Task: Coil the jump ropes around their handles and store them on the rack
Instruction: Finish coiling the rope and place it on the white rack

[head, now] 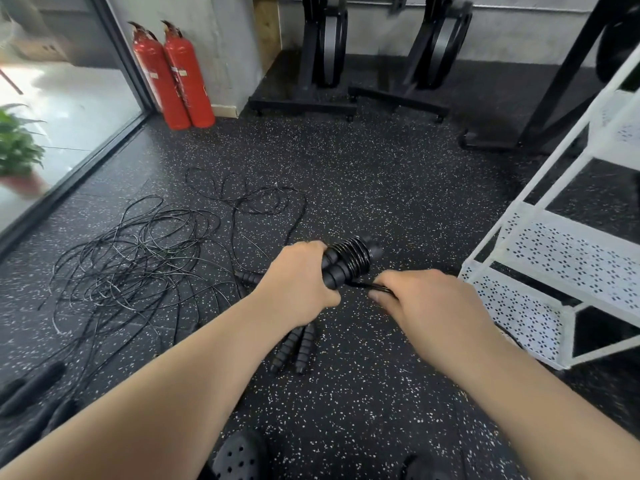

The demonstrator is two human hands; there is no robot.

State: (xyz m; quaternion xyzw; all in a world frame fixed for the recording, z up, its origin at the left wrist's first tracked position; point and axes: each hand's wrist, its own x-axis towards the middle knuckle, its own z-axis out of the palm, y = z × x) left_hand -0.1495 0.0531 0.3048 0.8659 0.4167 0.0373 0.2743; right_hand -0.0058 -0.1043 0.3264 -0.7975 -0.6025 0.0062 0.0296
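Left grip: the left hand [298, 282] is clamped round the near ends of the paired handles [334, 268]; its fingers curl right over both, holding them as one bundle up off the floor [381, 188].
Right grip: the right hand [419, 299] pinches the rope tail [375, 288] between thumb and fingers, just beside the handles; the tail runs straight from the bundle into the pinch.
Coil: the coil [353, 252] sits on the far half of the handles; its turns lie side by side.
Step in hand: it looks like the last of the wrap, with only the short tail left to lay on and secure.
Doing it well: pull the tail evenly; set each new turn against the one before, not over it; hold the two handles pressed together so that they cannot splay; tuck the end under the last turn before letting go.
Risk: slack in the tail would probably let the outer turns spring loose.
Rack: the white rack [571, 251] stands close on the right, a short reach from the bundle.
Floor: the loose ropes [138, 258] lie tangled well apart to the left; the spare handles [298, 344] lie under the left wrist; so several ropes look yet to be coiled.
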